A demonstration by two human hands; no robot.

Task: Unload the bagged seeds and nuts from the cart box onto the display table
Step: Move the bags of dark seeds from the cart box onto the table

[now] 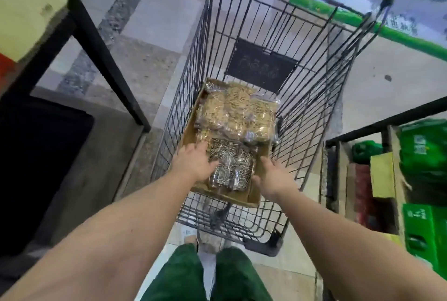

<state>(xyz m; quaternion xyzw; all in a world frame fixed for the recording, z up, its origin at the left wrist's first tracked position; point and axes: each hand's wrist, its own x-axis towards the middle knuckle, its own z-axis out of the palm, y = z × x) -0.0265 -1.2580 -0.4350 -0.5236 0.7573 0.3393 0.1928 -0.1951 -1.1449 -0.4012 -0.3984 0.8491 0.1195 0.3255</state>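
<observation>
Down inside the cart box (254, 198), left hand (193, 164) lies flat on a seed bag (229, 167); right hand (272, 176) reaches beside it, fingers relaxed.

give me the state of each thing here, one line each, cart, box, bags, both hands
cart: upright on the floor, holds only the box
cardboard box: open-topped, lying in the cart, still loaded
pale seed bags: piled at the far end of the box
dark seed bags: at the near end, not lifted
left hand: fingers spread, resting on the dark seed bags
right hand: at the bags' right edge, grip unclear
</observation>
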